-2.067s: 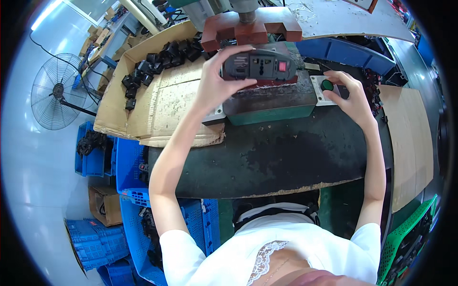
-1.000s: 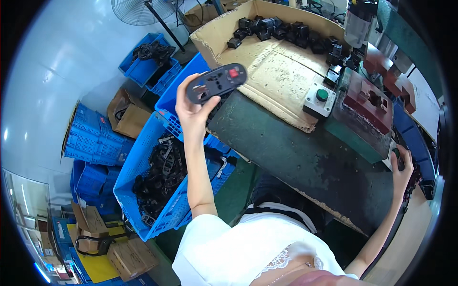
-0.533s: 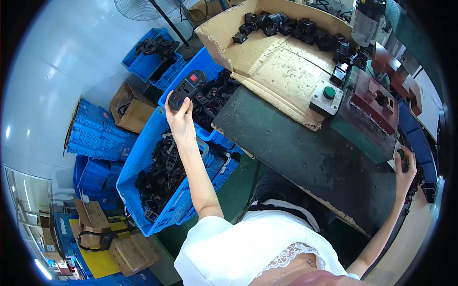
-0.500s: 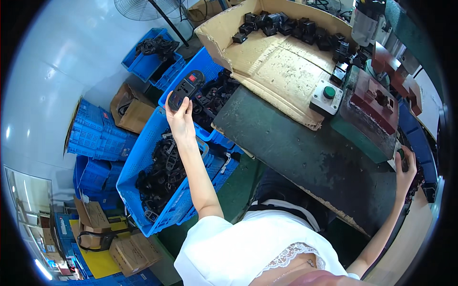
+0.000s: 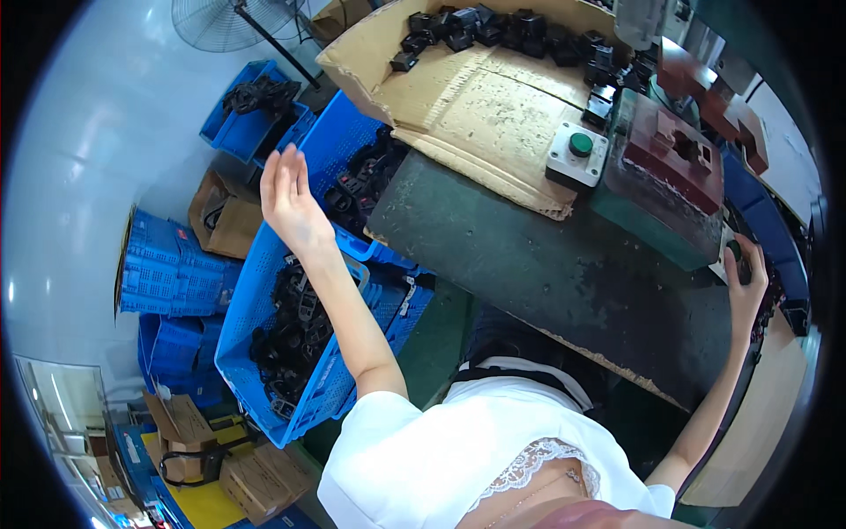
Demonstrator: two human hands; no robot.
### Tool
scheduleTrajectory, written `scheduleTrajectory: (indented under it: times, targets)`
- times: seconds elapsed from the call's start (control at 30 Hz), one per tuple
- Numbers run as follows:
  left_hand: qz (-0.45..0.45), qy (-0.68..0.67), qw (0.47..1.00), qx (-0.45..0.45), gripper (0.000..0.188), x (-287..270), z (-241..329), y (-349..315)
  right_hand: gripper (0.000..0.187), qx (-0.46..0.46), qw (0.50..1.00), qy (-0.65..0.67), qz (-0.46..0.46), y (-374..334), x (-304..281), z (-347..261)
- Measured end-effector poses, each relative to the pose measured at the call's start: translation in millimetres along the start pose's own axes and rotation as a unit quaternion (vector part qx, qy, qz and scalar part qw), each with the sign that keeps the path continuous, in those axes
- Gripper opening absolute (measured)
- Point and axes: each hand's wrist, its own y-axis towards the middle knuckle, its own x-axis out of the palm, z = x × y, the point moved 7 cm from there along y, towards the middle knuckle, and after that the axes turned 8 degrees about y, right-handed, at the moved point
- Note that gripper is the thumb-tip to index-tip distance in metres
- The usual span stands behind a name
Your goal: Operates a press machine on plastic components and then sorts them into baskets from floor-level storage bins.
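Observation:
My left hand [image 5: 293,204] is raised over the blue crates with its fingers stretched out and holds nothing. Below it, a near blue crate [image 5: 236,339] holds black plastic parts [image 5: 295,331]. The far blue crate [image 5: 339,123] holds black socket units [image 5: 357,181], some with red switches. At the right edge of the bench, my right hand [image 5: 747,280] curls its thumb and fingers around a green push button [image 5: 733,250]. Beside that button stands a press base with a dark red fixture [image 5: 674,163]. A second green push button sits on a white-topped box [image 5: 577,154].
A cut-open cardboard box [image 5: 502,110] with several black blocks [image 5: 529,33] lies on the dark bench [image 5: 493,229]. Stacked blue crates [image 5: 172,264], a brown carton [image 5: 233,220] and a standing fan [image 5: 231,19] are at the left. Press parts [image 5: 696,75] overhang the fixture.
My left hand has let go of the black socket unit with the red switch and moved left, fingers straightened. My right hand stays at the green button. The whole view has shifted slightly.

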Motion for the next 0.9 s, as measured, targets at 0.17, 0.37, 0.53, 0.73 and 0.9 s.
scheduleTrajectory:
  times: [0.17, 0.37, 0.53, 0.73, 0.9]
  targets:
    - [-0.041, -0.029, 0.996, 0.070, 0.013, 46.9, 29.9, -68.3, 0.021, -0.009, 1.000, -0.025, 0.002, -1.4, -5.1, -1.0]
    - [-0.444, -0.130, 0.879, -0.113, 0.021, 143.2, 20.6, -228.7, 0.020, -0.017, 1.000, -0.001, -0.015, -0.1, -0.4, -14.8]
    - [-0.669, -0.095, 0.736, 0.038, 0.017, 175.7, 40.2, -298.7, 0.025, -0.016, 1.000, 0.022, -0.009, 0.4, -0.6, -5.6]
    - [-0.642, -0.222, 0.712, 0.180, 0.011, 177.1, 92.9, -265.1, 0.037, 0.052, 0.997, 0.054, 0.006, -2.5, -10.5, 26.4]
    - [-0.733, -0.224, 0.470, 0.437, 0.015, 176.6, 149.3, -316.8, 0.038, 0.050, 0.995, 0.086, -0.019, -4.0, -12.4, 63.1]
